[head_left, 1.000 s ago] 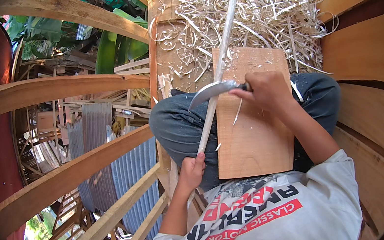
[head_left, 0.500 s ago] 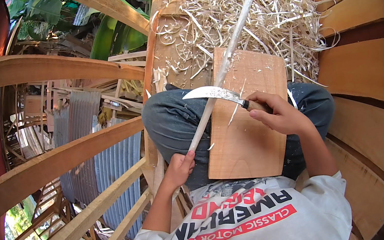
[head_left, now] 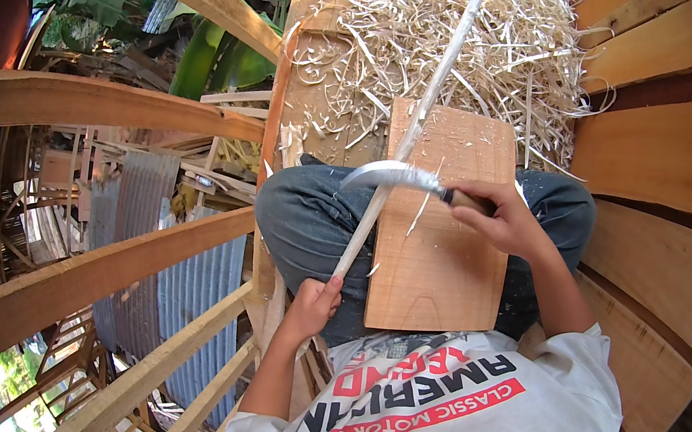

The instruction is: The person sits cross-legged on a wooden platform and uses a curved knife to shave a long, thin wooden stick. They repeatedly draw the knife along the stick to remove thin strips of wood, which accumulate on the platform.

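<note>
The long pale stick [head_left: 414, 130] lies slantwise across the wooden board [head_left: 448, 236] on the person's lap, its far end over the heap of shavings [head_left: 461, 29] beyond the board. The left hand [head_left: 313, 303] grips its near end beside the board; the right hand [head_left: 503, 219], above the board, clasps a curved knife [head_left: 394, 175] against the stick.
</note>
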A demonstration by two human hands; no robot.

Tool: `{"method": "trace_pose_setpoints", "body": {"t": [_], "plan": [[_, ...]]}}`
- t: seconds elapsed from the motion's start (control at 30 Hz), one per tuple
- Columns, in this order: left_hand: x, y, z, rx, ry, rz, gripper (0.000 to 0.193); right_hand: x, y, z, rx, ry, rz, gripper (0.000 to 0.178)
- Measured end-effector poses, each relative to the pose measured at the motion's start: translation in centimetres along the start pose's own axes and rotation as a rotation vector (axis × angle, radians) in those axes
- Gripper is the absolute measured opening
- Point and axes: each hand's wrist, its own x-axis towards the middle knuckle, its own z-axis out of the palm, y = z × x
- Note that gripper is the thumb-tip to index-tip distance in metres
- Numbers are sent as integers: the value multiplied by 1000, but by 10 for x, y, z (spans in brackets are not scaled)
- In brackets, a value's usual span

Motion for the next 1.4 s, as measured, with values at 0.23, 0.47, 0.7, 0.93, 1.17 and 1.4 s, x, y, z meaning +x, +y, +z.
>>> {"method": "trace_pose_setpoints", "body": {"t": [0.23,0.47,0.7,0.93,1.17,1.4], "plan": [[0,-2,-4,-9,-32,-23,59,-8,10,-14,-86,310,4,32],[-2,7,-1,17,-12,-54,60,-2,4,3,57,393,122,35],[-1,4,1,34,15,-15,59,7,10,7,55,334,62,29],[-1,1,1,19,13,-8,58,10,12,5,15,337,188,27],[0,11,3,27,15,-81,58,18,24,-2,-5,343,54,30],[-1,1,5,65,58,26,59,32,35,-23,120,552,62,35]]}}
